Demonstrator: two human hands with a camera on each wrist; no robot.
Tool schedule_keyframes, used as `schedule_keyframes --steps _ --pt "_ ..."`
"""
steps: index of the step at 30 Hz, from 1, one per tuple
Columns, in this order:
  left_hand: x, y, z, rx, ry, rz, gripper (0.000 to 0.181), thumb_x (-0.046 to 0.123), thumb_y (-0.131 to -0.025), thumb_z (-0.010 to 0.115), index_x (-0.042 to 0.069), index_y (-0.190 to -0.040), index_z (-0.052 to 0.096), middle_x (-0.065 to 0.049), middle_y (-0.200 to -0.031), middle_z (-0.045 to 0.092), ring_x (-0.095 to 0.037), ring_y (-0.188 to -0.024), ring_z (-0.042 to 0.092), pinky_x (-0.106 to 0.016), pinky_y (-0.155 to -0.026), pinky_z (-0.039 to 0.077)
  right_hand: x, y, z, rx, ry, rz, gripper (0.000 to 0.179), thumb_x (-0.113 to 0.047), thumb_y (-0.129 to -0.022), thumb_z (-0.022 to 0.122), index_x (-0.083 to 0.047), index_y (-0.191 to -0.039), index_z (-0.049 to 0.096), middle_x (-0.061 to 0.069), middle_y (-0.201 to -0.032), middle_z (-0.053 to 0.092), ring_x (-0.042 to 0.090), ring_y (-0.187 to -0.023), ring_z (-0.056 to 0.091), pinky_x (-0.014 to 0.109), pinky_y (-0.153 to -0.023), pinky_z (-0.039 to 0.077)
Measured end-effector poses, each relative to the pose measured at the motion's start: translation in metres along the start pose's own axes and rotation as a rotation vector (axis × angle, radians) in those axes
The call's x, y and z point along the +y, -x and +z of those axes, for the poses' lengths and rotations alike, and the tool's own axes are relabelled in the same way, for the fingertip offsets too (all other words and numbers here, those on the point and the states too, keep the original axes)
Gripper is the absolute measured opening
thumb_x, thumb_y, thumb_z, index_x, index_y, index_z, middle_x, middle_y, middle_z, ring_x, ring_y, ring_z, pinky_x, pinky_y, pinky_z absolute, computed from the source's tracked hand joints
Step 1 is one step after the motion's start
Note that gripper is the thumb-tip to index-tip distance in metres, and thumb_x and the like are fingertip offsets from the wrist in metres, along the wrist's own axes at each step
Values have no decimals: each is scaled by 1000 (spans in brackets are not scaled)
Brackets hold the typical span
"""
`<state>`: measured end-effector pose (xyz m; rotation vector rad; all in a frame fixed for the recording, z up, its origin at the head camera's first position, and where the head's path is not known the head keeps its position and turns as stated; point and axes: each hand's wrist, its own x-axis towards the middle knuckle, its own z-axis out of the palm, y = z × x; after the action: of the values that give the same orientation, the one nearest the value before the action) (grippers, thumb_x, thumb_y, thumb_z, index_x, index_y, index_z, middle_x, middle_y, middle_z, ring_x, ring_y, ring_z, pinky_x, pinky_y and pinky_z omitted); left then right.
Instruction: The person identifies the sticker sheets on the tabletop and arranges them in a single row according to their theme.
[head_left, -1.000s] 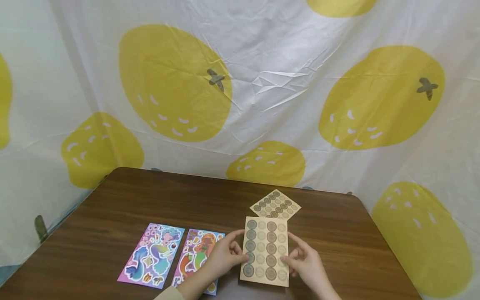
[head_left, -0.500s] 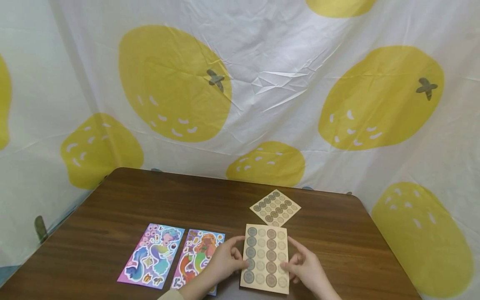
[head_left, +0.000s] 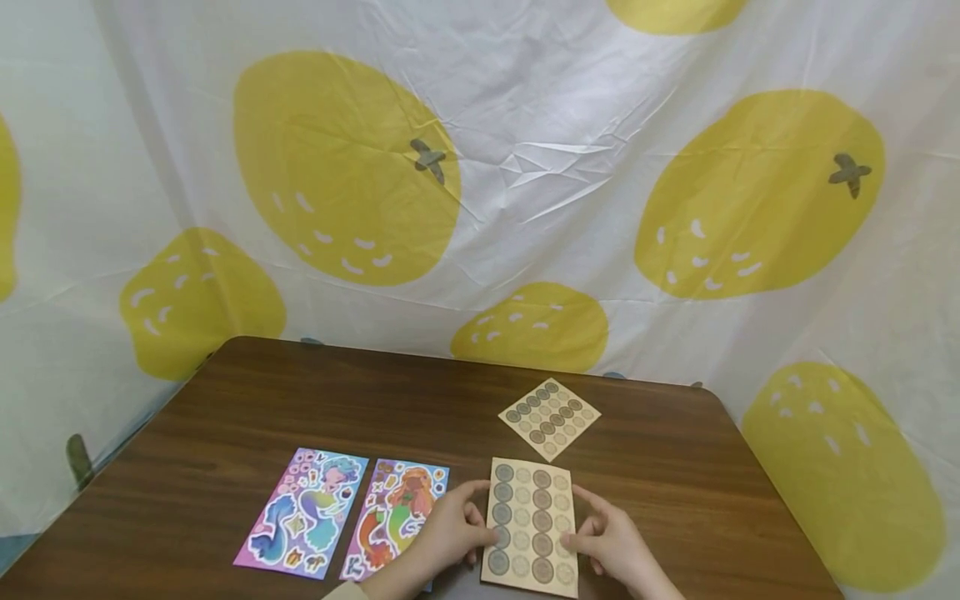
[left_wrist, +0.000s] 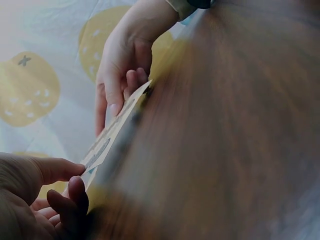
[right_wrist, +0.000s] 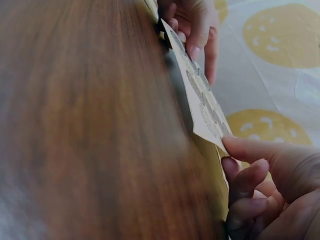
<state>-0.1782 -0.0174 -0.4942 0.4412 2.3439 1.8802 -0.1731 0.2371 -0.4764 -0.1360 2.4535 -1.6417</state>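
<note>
Brown table [head_left: 360,400]: left hand [head_left: 448,527] and right hand [head_left: 613,540] are narrowly pinching opposite edges of the near sheet [head_left: 532,527], just in front of the far sheet [head_left: 550,418]; light, even pressure is looking wisest against bending.

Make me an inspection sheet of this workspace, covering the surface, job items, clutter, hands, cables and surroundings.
Surface: dark wood-look table with rounded far corners.
Job items: tan sheet with columns of round, coin-like prints, held upright to the viewer; a similar diagonal sheet lies just beyond it.
Clutter: blue-haired mermaid sheet and orange-haired mermaid sheet side by side to the left, the latter partly hidden by the left hand and forearm.
Hands: left hand holds the tan sheet's left edge; right hand holds its right edge.
Cables: nothing seen.
Surroundings: white cloth backdrop with yellow fruit prints.
</note>
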Motion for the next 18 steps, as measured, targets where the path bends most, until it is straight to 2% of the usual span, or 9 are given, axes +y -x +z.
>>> schedule_keyframes --steps 5,18 --pt "-1 1 1 -4 -11 -8 69 1 -71 77 -5 -133 47 -1 -57 58 -6 -34 47 -18 -30 33 3 0 0 -22 -6 6 83 -5 -74 79 10 -142 32 5 -61 57 4 -37 35 18 -37 29" --pt "1 2 4 0 -15 -59 72 -1 -70 76 -5 -135 46 -2 -60 59 -6 -33 47 -26 -29 41 4 -1 2 -2 4 46 83 0 -72 78 8 -142 34 5 -60 56 3 -36 33 19 -37 30"
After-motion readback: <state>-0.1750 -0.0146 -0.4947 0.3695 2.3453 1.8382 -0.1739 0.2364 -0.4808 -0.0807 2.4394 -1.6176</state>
